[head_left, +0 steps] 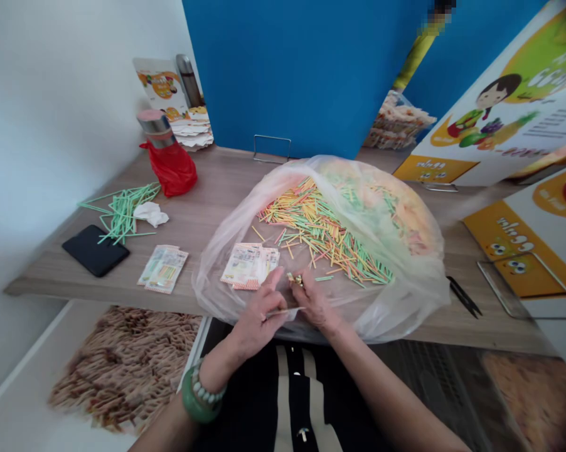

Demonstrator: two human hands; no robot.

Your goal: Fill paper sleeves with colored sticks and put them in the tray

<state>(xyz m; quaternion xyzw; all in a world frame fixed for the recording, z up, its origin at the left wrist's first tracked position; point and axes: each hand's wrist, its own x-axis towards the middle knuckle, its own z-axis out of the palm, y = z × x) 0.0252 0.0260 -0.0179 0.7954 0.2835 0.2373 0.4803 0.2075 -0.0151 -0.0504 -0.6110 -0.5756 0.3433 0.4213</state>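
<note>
A big clear plastic bag (405, 295) lies open on the wooden table (208, 207) and holds a heap of thin coloured sticks (325, 232) in green, yellow and orange. My left hand (257, 317) is closed on a small flat packet whose edge juts out to the right. My right hand (311, 298) pinches a small bundle of sticks at its fingertips, right beside the left hand. A short stack of printed paper packets (248, 263) rests inside the bag just above my left hand.
Green sticks (123, 210) and a crumpled tissue lie at the left, with a black phone (95, 250), two more packets (163, 268), a red bag and a flask. Black scissors (464, 295) lie at the right. A blue partition stands behind.
</note>
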